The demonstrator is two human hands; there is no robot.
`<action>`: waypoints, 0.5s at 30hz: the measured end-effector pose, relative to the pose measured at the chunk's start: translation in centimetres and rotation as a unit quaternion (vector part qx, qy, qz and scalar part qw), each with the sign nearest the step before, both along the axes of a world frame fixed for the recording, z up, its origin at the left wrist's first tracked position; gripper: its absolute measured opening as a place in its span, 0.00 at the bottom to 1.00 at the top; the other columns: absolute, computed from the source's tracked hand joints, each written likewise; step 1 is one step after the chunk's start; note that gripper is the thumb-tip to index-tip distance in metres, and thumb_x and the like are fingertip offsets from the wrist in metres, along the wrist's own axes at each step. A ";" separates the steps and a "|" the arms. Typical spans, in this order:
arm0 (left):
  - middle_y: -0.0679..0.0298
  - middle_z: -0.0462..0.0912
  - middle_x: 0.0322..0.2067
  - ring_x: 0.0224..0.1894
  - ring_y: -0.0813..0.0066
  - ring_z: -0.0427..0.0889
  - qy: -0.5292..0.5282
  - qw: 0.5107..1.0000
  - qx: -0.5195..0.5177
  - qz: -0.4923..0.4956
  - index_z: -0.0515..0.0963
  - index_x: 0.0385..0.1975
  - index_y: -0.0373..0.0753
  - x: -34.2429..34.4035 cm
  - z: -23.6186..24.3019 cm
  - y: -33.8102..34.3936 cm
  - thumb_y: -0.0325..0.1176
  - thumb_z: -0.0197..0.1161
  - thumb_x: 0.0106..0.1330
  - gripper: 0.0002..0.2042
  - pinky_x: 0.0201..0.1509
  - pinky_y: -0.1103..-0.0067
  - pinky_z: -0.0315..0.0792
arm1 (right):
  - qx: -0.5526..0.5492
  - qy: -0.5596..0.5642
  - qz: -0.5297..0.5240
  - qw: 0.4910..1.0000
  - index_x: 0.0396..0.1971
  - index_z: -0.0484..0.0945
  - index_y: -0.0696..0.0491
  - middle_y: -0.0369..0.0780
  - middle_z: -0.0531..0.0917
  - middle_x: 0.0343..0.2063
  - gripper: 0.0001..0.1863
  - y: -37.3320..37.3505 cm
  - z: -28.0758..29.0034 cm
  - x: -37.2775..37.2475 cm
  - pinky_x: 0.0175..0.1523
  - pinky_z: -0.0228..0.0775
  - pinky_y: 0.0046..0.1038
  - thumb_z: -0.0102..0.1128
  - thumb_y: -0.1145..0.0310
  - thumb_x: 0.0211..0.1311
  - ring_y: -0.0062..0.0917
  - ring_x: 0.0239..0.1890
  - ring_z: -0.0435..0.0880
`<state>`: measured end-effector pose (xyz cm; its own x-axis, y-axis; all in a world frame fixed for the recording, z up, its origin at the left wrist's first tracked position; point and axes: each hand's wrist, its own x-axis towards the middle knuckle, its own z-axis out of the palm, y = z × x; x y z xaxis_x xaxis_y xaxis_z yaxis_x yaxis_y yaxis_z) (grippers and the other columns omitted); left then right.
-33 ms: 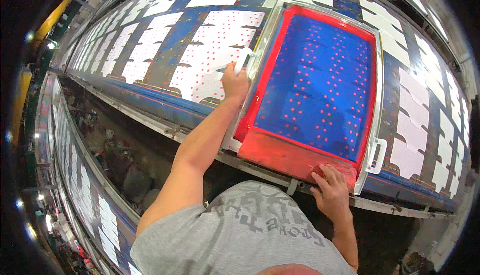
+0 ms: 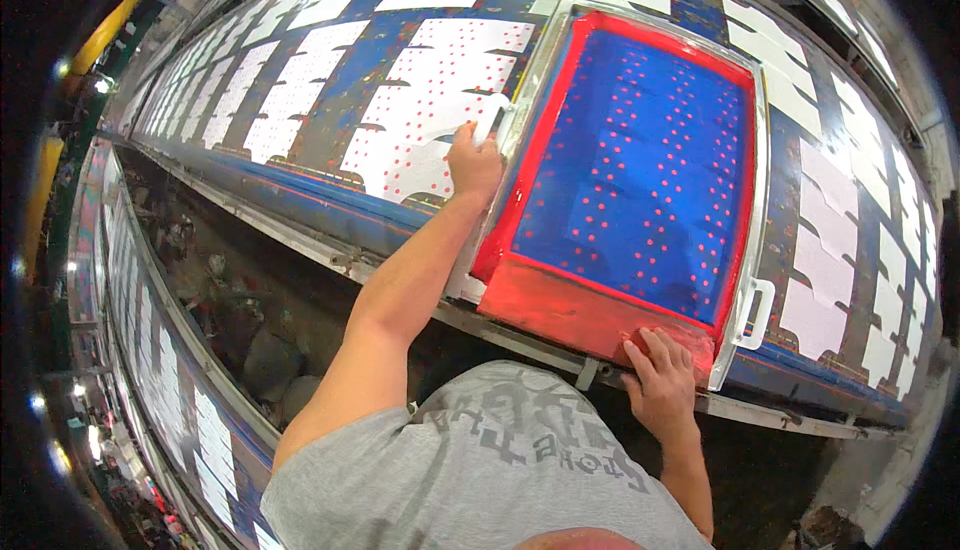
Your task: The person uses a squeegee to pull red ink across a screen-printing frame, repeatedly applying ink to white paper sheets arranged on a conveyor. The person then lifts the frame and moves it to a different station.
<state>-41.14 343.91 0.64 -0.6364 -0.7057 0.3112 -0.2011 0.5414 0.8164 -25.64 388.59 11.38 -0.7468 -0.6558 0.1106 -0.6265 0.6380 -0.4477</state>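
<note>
A screen-printing frame lies on the long table, with a blue mesh dotted in pinkish red and wet red ink around its border. My left hand is closed around the white handle on the frame's left side. At the near right corner, my right hand has its fingers bent over the edge of the red-smeared near end; its thumb lies just outside that edge. Left of the frame is a white cut sheet printed with red dots.
More dotted sheets run left along the table. Plain pale sheets lie on the right. A second white handle juts from the frame's right side. Beyond a dark gap on the left stands another table with white sheets.
</note>
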 end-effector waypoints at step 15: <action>0.41 0.85 0.47 0.53 0.38 0.84 0.012 0.999 -0.001 -0.048 0.75 0.58 0.31 -1.2 -0.3 0.1 0.26 0.64 0.68 0.19 0.59 0.49 0.75 | 0.103 0.044 -0.008 0.994 0.53 0.87 0.52 0.45 0.89 0.48 0.22 -10.4 2.3 -4.6 0.56 0.80 0.47 0.62 0.78 0.57 0.45 0.51 0.89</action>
<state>-42.30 344.05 0.35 -0.6936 -0.6410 0.3287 -0.1280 0.5587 0.8194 -30.21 378.21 13.68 -0.7506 -0.6595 0.0408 -0.6467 0.7207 -0.2498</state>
